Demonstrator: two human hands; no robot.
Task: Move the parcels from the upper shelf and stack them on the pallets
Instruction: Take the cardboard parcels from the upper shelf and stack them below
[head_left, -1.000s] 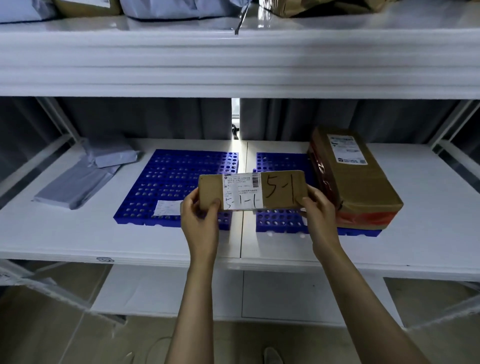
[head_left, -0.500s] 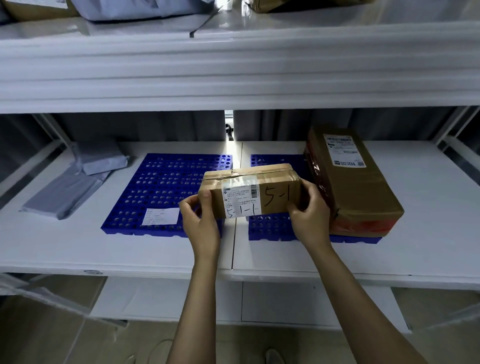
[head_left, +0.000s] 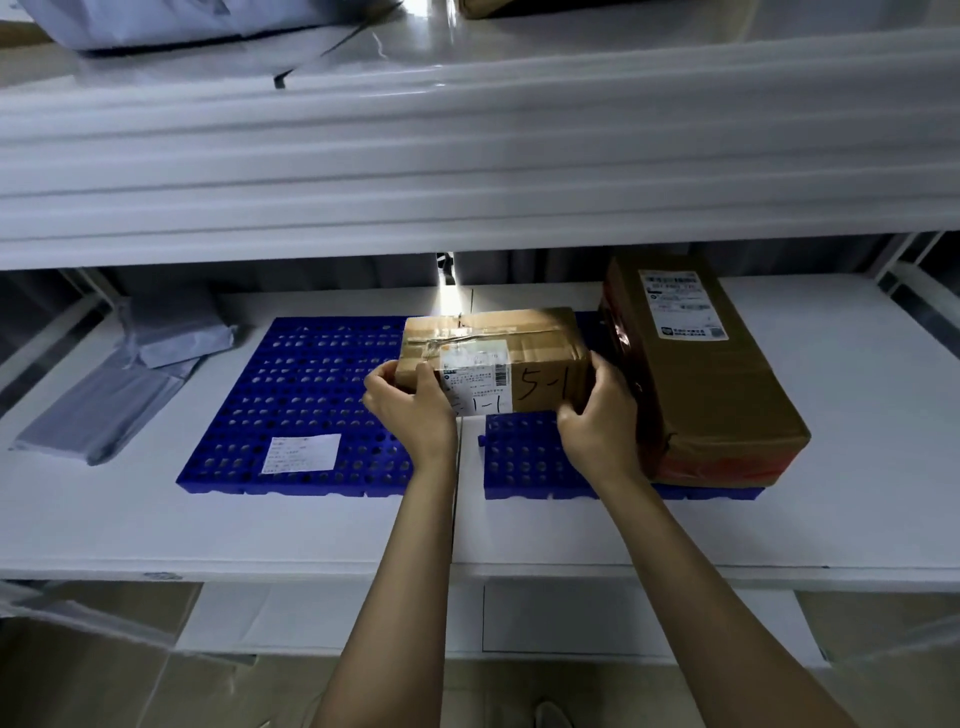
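Head view, box: small brown box (head_left: 488, 358) marked "5-1", held low over the lower shelf (head_left: 156, 519), across the gap between the left pallet (head_left: 311, 395) and the right pallet (head_left: 524, 452). I cannot tell whether it is touching down.
Left hand: the left hand (head_left: 410, 410) grips the box's left end, thumb up on the front face.
Right hand: the right hand (head_left: 597, 421) is curled round the right end, knuckles just beside the big box (head_left: 717, 384).
Risk, bridging: set down here, the box sits half on each pallet. It may rock or tip into the gap if the two are not level.
Risk, squeeze: sliding it right could trap the right hand against the big box, or nudge that box toward the pallet's edge.
Risk, release: if one hand lets go first, the free end may drop and twist the box askew.
Risk, later stacking: a crooked base probably makes anything laid on top lean.
Left to do: grey parcels (head_left: 156, 21) lie on the upper shelf (head_left: 467, 156), so plenty remains.
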